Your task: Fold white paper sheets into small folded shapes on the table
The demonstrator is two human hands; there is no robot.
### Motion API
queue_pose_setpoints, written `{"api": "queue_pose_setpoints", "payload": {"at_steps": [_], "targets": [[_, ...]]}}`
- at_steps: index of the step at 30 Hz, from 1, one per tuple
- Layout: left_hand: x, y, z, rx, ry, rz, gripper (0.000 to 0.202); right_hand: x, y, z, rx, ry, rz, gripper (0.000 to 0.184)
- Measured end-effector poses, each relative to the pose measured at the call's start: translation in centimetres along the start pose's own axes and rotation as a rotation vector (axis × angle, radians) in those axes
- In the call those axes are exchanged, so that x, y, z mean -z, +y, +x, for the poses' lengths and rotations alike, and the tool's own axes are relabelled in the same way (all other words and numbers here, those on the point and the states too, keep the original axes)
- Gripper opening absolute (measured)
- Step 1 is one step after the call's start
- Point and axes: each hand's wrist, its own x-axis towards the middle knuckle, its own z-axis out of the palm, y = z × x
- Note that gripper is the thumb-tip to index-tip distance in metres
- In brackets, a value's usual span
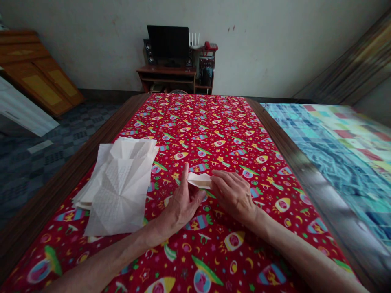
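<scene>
A small strip of folded white paper [199,180] is held up between my two hands, above the red patterned cloth. My left hand [181,203] is at its left end, the index finger pointing up against the edge and the thumb reaching to the right below it; the other fingers are mostly hidden. The fingers of my right hand [233,194] are closed around the right end, with the thumb out of sight. To the left of my hands lies a loose pile of creased paper sheets [122,191], some with faint grid lines or writing.
The red cloth [220,260] with rockets and stars covers a dark wooden table [100,140]. A bed [330,154] with a checked cover adjoins the right side. Beyond the far edge are a desk [166,70] with a monitor [168,42], and a wooden cabinet [39,73] at left.
</scene>
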Motion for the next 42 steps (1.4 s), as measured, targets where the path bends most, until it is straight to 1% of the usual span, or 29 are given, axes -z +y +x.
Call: {"api": "queue_pose_setpoints", "payload": {"at_steps": [2, 5, 7, 10, 13, 16, 19, 22, 26, 29, 32, 36, 39, 42], "targets": [[-0.4, 0.5, 0.2, 0.038, 0.015, -0.068, 0.07, 0.1, -0.6, 0.1, -0.052, 0.019, 0.0, 0.011], [-0.8, 0.7, 0.8, 0.047, 0.024, -0.098, 0.059, -0.1, -1.2, 0.0, -0.094, -0.013, 0.06, 0.015], [-1.0, 0.5, 1.2, 0.001, 0.043, -0.045, 0.053, -0.4, -1.5, -0.2, -0.097, -0.059, 0.098, 0.017], [-1.1, 0.3, 1.5, -0.096, 0.091, 0.081, 0.047, -0.7, -1.4, -0.2, -0.091, -0.107, 0.051, 0.017], [-0.7, 0.4, 1.6, -0.196, 0.092, 0.152, 0.048, -0.8, -1.1, -0.1, -0.076, -0.126, -0.002, 0.018], [0.1, 0.4, 1.9, -0.269, 0.106, 0.205, 0.052, -0.6, -0.5, 0.0, -0.132, -0.137, 0.049, 0.021], [0.9, 0.1, 2.4, -0.284, 0.128, 0.247, 0.052, -0.3, -0.1, 0.0, -0.208, -0.186, 0.14, 0.02], [1.3, -0.4, 2.7, -0.301, 0.125, 0.276, 0.046, -0.4, 0.2, -0.4, -0.226, -0.248, 0.147, 0.018], [1.3, -1.2, 2.4, -0.342, 0.063, 0.284, 0.032, -1.0, 0.2, -1.1, -0.221, -0.316, 0.056, 0.018], [1.3, -1.8, 2.0, -0.391, -0.02, 0.32, 0.025, -1.2, 0.0, -1.6, -0.193, -0.32, -0.012, 0.016], [1.6, -2.2, 1.7, -0.474, -0.064, 0.412, 0.027, -1.1, -0.1, -1.8, -0.141, -0.327, -0.061, 0.013], [2.2, -2.1, 1.3, -0.554, -0.137, 0.627, 0.027, -0.7, -0.1, -1.8, -0.079, -0.379, -0.081, 0.01], [2.4, -1.6, 1.3, -0.541, -0.192, 0.728, 0.037, -0.5, -0.1, -1.9, -0.04, -0.367, -0.065, 0.011], [2.4, -0.9, 1.6, -0.489, -0.222, 0.739, 0.046, -0.6, 0.0, -2.0, -0.008, -0.348, -0.049, 0.012]]}}
